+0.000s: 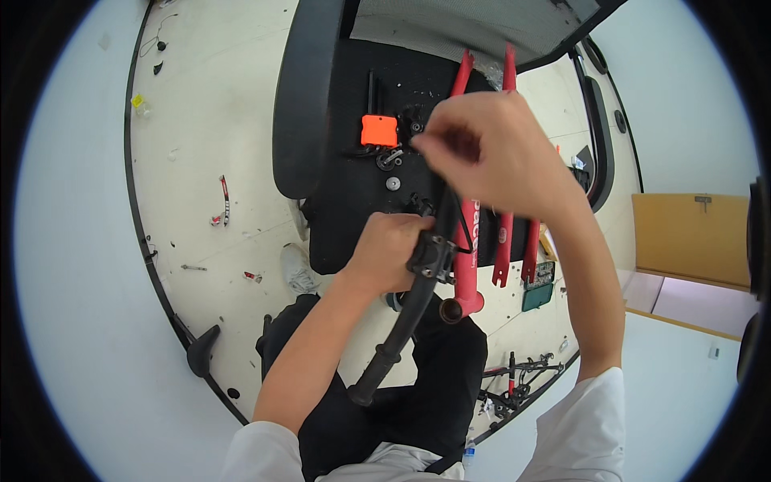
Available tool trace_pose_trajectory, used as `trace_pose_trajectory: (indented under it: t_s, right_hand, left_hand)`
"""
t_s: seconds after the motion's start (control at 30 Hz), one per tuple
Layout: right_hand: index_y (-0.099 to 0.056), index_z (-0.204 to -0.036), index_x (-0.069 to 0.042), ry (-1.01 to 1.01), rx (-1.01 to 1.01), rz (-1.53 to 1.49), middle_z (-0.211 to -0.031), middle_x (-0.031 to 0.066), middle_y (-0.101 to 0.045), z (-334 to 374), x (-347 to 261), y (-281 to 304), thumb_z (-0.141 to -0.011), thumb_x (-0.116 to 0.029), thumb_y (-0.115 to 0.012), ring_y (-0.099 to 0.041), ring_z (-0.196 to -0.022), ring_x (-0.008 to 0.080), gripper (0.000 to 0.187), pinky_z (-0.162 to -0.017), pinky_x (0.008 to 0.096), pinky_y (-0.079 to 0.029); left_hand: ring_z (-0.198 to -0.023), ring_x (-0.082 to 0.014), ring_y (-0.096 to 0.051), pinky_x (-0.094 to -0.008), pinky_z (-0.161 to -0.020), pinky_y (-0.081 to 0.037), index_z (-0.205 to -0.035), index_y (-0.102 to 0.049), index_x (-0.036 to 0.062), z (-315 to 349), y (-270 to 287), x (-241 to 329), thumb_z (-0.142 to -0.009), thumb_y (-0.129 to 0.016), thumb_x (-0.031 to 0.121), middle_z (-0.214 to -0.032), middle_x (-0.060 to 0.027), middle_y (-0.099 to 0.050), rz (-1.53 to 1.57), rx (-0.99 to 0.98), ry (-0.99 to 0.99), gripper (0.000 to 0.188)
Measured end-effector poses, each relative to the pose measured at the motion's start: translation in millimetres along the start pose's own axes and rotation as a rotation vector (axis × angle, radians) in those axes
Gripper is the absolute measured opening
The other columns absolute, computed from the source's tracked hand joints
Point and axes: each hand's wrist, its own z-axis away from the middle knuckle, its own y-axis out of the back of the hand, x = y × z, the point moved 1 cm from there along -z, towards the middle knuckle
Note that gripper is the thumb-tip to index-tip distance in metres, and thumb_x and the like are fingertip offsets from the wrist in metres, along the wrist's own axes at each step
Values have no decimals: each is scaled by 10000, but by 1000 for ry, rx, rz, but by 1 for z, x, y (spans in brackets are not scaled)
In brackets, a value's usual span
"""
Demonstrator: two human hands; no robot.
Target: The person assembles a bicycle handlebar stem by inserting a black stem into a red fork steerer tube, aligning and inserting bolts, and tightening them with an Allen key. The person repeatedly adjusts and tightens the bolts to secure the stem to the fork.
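My left hand (389, 253) grasps black handlebar (409, 309) by its clamp (434, 257); bar slants from near my lap up to below right hand. My right hand (494, 153) raised beyond left, fingers curled inward, blurred; cannot tell if anything is pinched. Red bike frame (466, 277) lies right of left hand, passing under right. 2 slotted red tube ends (502, 265) nearer me than right hand. Orange block (379, 130) left of right hand; round silver part (393, 183) just beyond left, on black chair seat (341, 225).
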Motion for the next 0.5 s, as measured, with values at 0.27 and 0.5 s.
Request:
trace_pose_trajectory:
  t_s: [0.27,0.5]
  right_hand:
    - [-560,-852,29,-416,84,-158,-693,2,-496,46,60,-1,-975,-164,-612,-416,-645,56,235,-567,259,-353]
    - [-611,-918,39,-166,247,-8,-735,113,-571,87,66,-5,-947,-185,-659,-546,-620,201,231,-588,334,-433]
  left_hand:
    - [-572,-235,-660,-302,-547,-511,-818,-677,29,-2,-2,-4,-608,-812,78,-662,-63,-663,42,134,14,255]
    - [-545,-156,-644,-246,-564,-501,-877,-709,5,-5,3,9,-603,-797,50,-618,-39,-653,233,64,86,291]
